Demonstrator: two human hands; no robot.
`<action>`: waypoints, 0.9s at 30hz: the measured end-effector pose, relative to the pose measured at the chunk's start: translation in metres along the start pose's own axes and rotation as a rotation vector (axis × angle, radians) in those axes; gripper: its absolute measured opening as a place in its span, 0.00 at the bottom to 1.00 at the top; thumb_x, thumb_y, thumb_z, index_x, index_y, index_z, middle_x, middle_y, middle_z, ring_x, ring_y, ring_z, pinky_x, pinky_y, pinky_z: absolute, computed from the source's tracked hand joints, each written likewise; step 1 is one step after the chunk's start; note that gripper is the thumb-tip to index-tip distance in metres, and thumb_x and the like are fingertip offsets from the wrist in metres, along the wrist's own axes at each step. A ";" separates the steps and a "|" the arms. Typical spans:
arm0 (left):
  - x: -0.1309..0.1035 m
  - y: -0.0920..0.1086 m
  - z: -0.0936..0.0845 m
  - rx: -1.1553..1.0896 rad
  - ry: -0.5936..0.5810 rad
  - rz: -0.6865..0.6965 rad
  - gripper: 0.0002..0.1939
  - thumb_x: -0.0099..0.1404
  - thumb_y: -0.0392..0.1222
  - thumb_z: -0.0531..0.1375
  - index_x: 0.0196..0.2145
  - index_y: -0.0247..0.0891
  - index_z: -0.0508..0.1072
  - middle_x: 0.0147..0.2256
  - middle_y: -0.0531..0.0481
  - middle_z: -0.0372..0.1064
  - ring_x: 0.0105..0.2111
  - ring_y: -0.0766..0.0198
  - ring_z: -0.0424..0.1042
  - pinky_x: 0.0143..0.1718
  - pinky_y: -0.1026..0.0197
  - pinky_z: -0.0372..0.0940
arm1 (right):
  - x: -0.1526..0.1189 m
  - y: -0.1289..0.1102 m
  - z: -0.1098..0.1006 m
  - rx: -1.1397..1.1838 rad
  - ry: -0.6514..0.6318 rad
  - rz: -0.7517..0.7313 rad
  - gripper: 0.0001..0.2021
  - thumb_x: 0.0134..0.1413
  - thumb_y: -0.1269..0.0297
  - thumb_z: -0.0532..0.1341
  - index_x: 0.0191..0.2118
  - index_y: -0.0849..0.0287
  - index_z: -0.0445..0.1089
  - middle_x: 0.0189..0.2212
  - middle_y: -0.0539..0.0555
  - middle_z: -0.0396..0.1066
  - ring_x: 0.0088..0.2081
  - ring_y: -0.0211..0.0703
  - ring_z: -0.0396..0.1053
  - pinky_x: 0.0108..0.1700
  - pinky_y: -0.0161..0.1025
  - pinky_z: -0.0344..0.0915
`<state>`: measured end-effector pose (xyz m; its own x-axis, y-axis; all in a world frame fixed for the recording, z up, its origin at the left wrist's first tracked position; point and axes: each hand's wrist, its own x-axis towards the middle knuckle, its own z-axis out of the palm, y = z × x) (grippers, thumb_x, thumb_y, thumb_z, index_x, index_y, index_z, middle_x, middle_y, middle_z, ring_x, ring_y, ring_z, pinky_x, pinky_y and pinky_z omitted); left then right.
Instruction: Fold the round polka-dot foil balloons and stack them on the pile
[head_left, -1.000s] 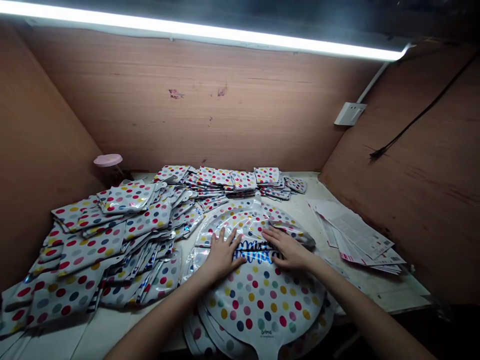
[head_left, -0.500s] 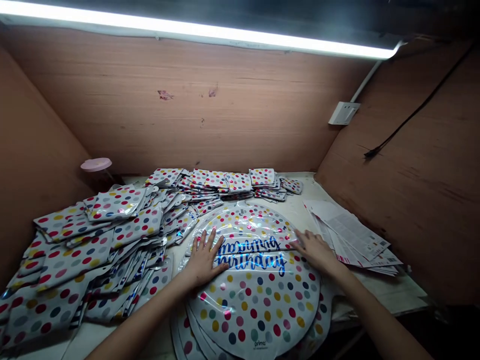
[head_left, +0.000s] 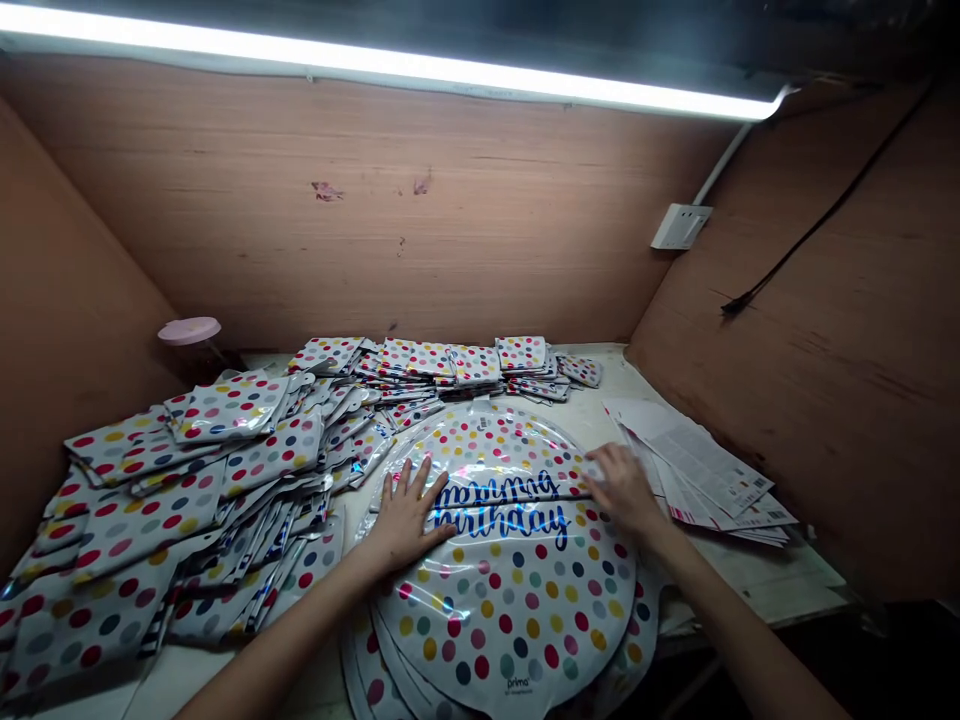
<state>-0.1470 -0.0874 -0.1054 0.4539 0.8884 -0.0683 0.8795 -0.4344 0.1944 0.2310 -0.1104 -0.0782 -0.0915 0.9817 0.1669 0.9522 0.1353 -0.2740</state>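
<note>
Broadly, the table bears a packet heap left of the round balloon, itself flat atop similar ones. Left hand: fingers spread wide on its left side; right hand: blurred by its right edge, grip unclear.

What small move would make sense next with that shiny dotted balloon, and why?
Perhaps smoothing the crease across the flat, white, multicoloured-dot foil balloon with the right hand: the left hand lies spread on the balloon's left side, and the right, though blurred, is near the crease's right end.
</note>
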 end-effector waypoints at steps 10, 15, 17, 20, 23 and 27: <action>0.019 -0.060 -0.044 -0.356 -0.045 0.204 0.29 0.52 0.37 0.56 0.53 0.41 0.69 0.58 0.47 0.62 0.57 0.55 0.61 0.60 0.53 0.55 | 0.034 0.005 0.010 0.320 -0.264 -0.220 0.14 0.59 0.65 0.47 0.42 0.60 0.68 0.42 0.59 0.73 0.43 0.47 0.71 0.46 0.44 0.67; 0.025 -0.088 -0.045 -0.595 0.035 -0.030 0.18 0.56 0.40 0.51 0.40 0.36 0.74 0.43 0.46 0.74 0.47 0.56 0.71 0.52 0.55 0.64 | 0.042 0.037 0.000 0.509 -0.387 -0.294 0.12 0.51 0.54 0.58 0.35 0.57 0.66 0.49 0.58 0.70 0.50 0.49 0.67 0.48 0.40 0.65; 0.032 -0.088 -0.042 -0.538 0.083 -0.103 0.16 0.61 0.42 0.49 0.40 0.36 0.72 0.42 0.46 0.74 0.44 0.57 0.72 0.48 0.57 0.65 | 0.046 0.048 0.003 0.551 -0.359 -0.231 0.14 0.51 0.50 0.57 0.32 0.57 0.65 0.43 0.57 0.72 0.45 0.49 0.69 0.46 0.40 0.65; 0.053 -0.078 -0.036 -0.403 0.177 -0.287 0.16 0.68 0.44 0.44 0.44 0.37 0.67 0.41 0.43 0.73 0.42 0.56 0.72 0.45 0.56 0.64 | 0.064 0.056 0.015 0.494 -0.218 -0.048 0.18 0.57 0.45 0.49 0.33 0.56 0.62 0.31 0.52 0.71 0.35 0.45 0.69 0.39 0.40 0.66; 0.084 -0.067 -0.031 -0.250 0.230 -0.474 0.18 0.71 0.43 0.40 0.49 0.35 0.64 0.38 0.37 0.73 0.40 0.50 0.72 0.41 0.52 0.64 | 0.096 0.055 0.032 0.386 -0.105 0.112 0.18 0.61 0.48 0.44 0.36 0.56 0.60 0.31 0.53 0.70 0.36 0.46 0.69 0.40 0.39 0.64; 0.117 -0.057 -0.037 -0.107 0.214 -0.543 0.18 0.70 0.37 0.41 0.49 0.30 0.65 0.34 0.34 0.73 0.37 0.49 0.73 0.38 0.51 0.65 | 0.136 0.046 0.052 0.220 -0.085 0.297 0.13 0.64 0.55 0.49 0.41 0.59 0.64 0.33 0.56 0.72 0.40 0.49 0.70 0.41 0.40 0.64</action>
<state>-0.1496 0.0466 -0.0879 -0.1058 0.9943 0.0113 0.9533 0.0982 0.2857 0.2468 0.0363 -0.1176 0.1462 0.9889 -0.0272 0.8566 -0.1403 -0.4966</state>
